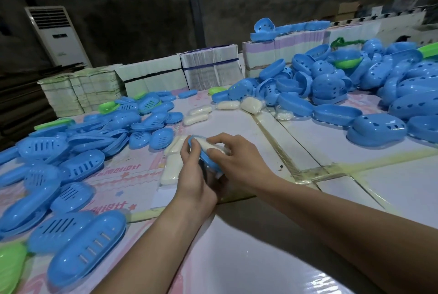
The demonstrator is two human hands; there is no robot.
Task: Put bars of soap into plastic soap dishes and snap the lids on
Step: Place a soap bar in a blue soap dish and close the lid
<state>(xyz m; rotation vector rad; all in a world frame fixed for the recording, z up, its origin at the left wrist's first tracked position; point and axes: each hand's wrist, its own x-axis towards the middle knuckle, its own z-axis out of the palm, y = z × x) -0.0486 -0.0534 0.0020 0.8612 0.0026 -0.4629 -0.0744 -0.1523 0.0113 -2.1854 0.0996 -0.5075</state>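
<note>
At the table's middle my left hand grips a blue plastic soap dish by its near-left rim, tilted toward me. My right hand holds a white wrapped bar of soap that lies in the dish, fingers curled over its right end. More wrapped soap bars lie on the table just left of my hands. Further bars sit farther back.
A heap of blue slotted dish parts covers the left side, with a few green ones. A bigger heap of blue holed dish parts fills the right rear. Bundled flat cartons line the back edge. A white floor air conditioner stands behind.
</note>
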